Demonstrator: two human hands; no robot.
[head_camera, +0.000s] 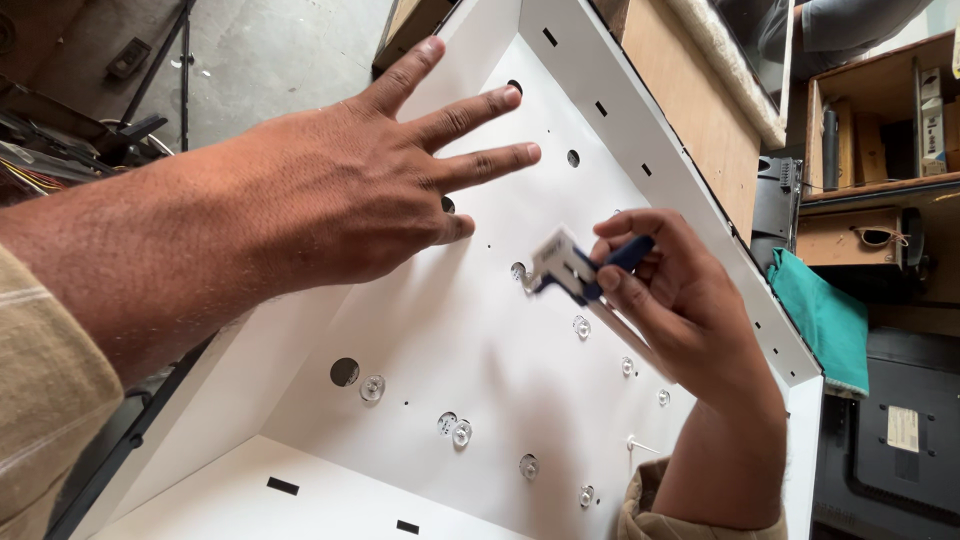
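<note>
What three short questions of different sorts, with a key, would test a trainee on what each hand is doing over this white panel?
1. True or false: the left hand is spread flat on the white panel.
2. What does the right hand hold?
3. The clear round lenses sit: A) in rows on the panel, B) in a heap.

Key: 1 true. 2 A small white part with a blue piece, pinched in its fingers. 3 A.

White panel (480, 340) (tilted) — clear lenses (372, 388).

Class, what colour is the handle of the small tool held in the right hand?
Dark blue, with a white head; the tool in the right hand shows clearly in the head view.
</note>
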